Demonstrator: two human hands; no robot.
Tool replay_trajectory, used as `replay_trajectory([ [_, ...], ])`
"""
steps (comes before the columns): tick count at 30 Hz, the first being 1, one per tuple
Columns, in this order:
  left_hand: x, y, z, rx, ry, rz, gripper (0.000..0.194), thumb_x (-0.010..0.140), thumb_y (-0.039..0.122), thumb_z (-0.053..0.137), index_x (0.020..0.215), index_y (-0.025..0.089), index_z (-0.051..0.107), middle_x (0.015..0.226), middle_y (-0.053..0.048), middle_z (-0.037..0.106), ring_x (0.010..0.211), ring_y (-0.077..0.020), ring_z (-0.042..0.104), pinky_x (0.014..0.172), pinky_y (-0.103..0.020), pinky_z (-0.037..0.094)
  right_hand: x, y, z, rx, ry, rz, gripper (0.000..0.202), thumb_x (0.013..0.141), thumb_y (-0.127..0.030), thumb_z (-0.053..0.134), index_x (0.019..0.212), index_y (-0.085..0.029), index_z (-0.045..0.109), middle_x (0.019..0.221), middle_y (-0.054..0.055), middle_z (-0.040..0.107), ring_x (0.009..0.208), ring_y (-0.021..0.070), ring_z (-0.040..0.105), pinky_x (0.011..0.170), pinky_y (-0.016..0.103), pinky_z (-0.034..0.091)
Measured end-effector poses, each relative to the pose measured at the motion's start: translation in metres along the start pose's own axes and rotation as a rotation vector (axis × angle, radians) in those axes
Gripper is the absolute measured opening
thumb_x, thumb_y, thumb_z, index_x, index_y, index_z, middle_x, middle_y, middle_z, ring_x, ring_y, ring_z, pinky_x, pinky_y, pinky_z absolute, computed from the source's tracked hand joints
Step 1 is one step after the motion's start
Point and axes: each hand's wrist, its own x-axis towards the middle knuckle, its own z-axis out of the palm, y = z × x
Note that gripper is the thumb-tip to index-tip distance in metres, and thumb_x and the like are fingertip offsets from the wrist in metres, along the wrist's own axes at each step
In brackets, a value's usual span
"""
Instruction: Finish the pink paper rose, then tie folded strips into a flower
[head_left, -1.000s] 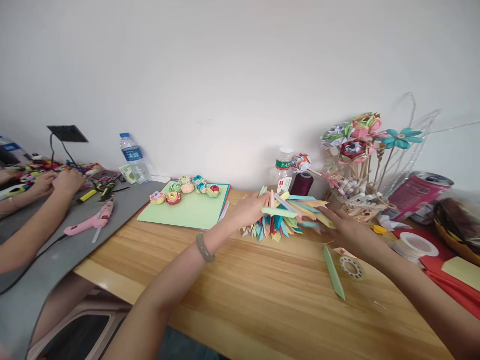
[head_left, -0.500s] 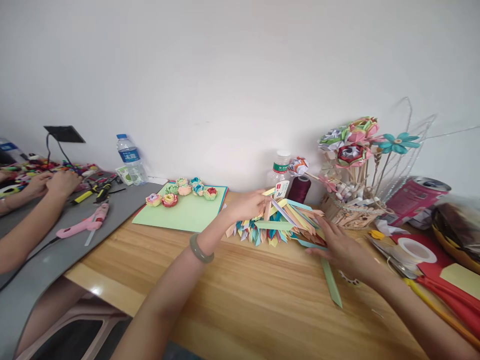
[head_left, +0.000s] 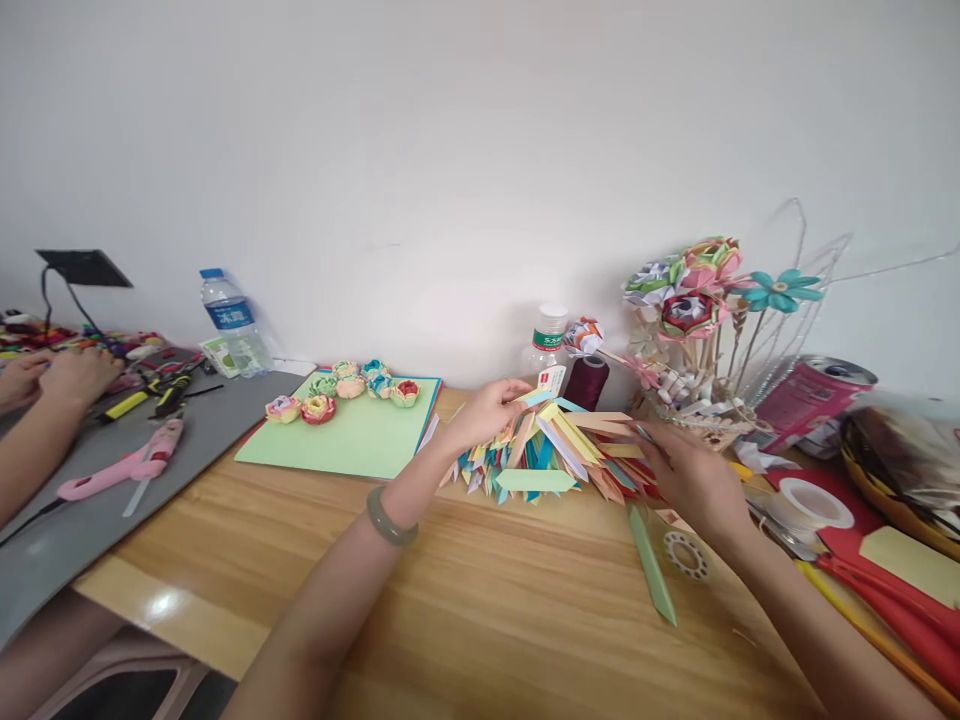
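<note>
A heap of folded paper strips in many colours lies on the wooden table before me. My left hand reaches over its back left side, with fingertips closed on a light paper strip. At the heap's right side, my right hand has curled fingers at the end of an orange paper strip; its thumb is mostly hidden. One pale green strip rests across the heap's front. Another green strip lies apart below my right hand, beside a small ring with holes.
Paper flowers sit on green paper at left. Behind the heap stand a bottle and a dark thread spool. A flower basket and pink can stand right. A co-worker's hands and a pink glue gun are far left.
The view has turned slightly right. My right hand's fingers, spread before, are now drawn together at the strips, and the ring beside it shows more fully. My left hand stays at the heap.
</note>
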Motion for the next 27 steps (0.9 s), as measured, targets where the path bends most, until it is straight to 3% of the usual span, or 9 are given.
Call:
replay_trajectory([
  [2, 0.001, 0.000, 0.000, -0.104, -0.049, -0.038, 0.031, 0.076, 0.023, 0.045, 0.105, 0.013, 0.054, 0.090, -0.004, 0.061, 0.050, -0.0055, 0.043, 0.048, -0.018, 0.036, 0.004, 0.001, -0.005, 0.073, -0.032, 0.092, 0.033, 0.086, -0.034, 0.035, 0.103, -0.021, 0.060, 0.094, 0.006, 0.068, 0.083, 0.0238, 0.062, 0.065, 0.033, 0.048],
  [6, 0.000, 0.001, 0.000, -0.222, -0.005, -0.124, 0.028, 0.076, 0.029, 0.048, 0.099, 0.015, 0.057, 0.088, -0.003, 0.060, 0.060, -0.0072, 0.050, 0.050, -0.017, 0.037, 0.012, -0.005, -0.020, 0.185, -0.008, 0.189, 0.036, 0.087, -0.035, 0.032, 0.106, -0.021, 0.058, 0.079, 0.005, 0.068, 0.070, 0.0220, 0.063, 0.058, 0.031, 0.046],
  [9, -0.001, 0.001, 0.000, -0.299, -0.020, -0.162, 0.026, 0.074, 0.030, 0.050, 0.093, 0.015, 0.060, 0.082, -0.003, 0.061, 0.063, -0.0090, 0.053, 0.054, -0.018, 0.040, 0.017, -0.008, -0.025, 0.201, 0.035, 0.188, 0.039, 0.088, -0.037, 0.029, 0.110, -0.019, 0.056, 0.096, 0.009, 0.066, 0.083, 0.0244, 0.062, 0.064, 0.033, 0.047],
  [14, -0.001, 0.002, 0.006, -0.396, -0.091, -0.104, 0.024, 0.069, 0.019, 0.053, 0.092, 0.014, 0.060, 0.080, -0.002, 0.059, 0.065, -0.0091, 0.053, 0.058, -0.020, 0.041, 0.017, -0.011, -0.016, 0.137, -0.205, 0.025, 0.040, 0.083, -0.039, 0.038, 0.113, -0.016, 0.054, 0.109, 0.013, 0.060, 0.097, 0.0276, 0.057, 0.077, 0.037, 0.046],
  [16, -0.003, 0.005, 0.009, -0.381, -0.107, -0.077, 0.022, 0.068, 0.017, 0.054, 0.090, 0.013, 0.059, 0.077, -0.001, 0.057, 0.062, -0.0086, 0.051, 0.055, -0.020, 0.040, 0.017, -0.019, -0.016, 0.154, -0.209, 0.051, 0.041, 0.082, -0.040, 0.041, 0.113, -0.017, 0.054, 0.107, 0.013, 0.060, 0.095, 0.0285, 0.057, 0.076, 0.039, 0.046],
  [19, -0.008, 0.013, 0.017, -0.347, -0.157, -0.061, 0.019, 0.069, 0.020, 0.055, 0.087, 0.013, 0.056, 0.073, 0.000, 0.054, 0.058, -0.0079, 0.049, 0.051, -0.019, 0.038, 0.018, -0.042, -0.022, 0.481, -0.250, 0.161, 0.038, 0.083, -0.044, 0.041, 0.105, -0.018, 0.059, 0.096, 0.009, 0.065, 0.080, 0.0223, 0.060, 0.068, 0.033, 0.047],
  [22, -0.017, 0.022, 0.028, -0.327, -0.302, -0.128, 0.021, 0.078, 0.033, 0.047, 0.087, 0.015, 0.052, 0.061, 0.002, 0.050, 0.050, -0.0087, 0.048, 0.044, -0.020, 0.035, 0.019, -0.066, -0.028, 0.885, -0.378, 0.228, 0.043, 0.081, -0.049, 0.042, 0.102, -0.016, 0.058, 0.073, 0.003, 0.062, 0.057, 0.0140, 0.056, 0.050, 0.024, 0.043],
  [24, -0.022, 0.028, 0.035, -0.289, -0.367, -0.143, 0.025, 0.080, 0.039, 0.043, 0.082, 0.015, 0.051, 0.061, 0.001, 0.050, 0.047, -0.0076, 0.046, 0.042, -0.019, 0.033, 0.019, -0.076, -0.031, 1.002, -0.361, 0.287, 0.043, 0.079, -0.051, 0.043, 0.096, -0.014, 0.059, 0.057, -0.002, 0.053, 0.045, 0.0096, 0.044, 0.040, 0.021, 0.034],
  [27, -0.028, 0.037, 0.040, -0.334, -0.450, -0.167, 0.031, 0.080, 0.045, 0.041, 0.083, 0.015, 0.050, 0.070, 0.000, 0.053, 0.046, -0.0050, 0.042, 0.043, -0.020, 0.031, 0.019, -0.079, -0.038, 1.044, -0.330, 0.307, 0.034, 0.079, -0.046, 0.046, 0.083, -0.016, 0.061, 0.054, -0.004, 0.048, 0.046, 0.0086, 0.040, 0.042, 0.020, 0.031],
])
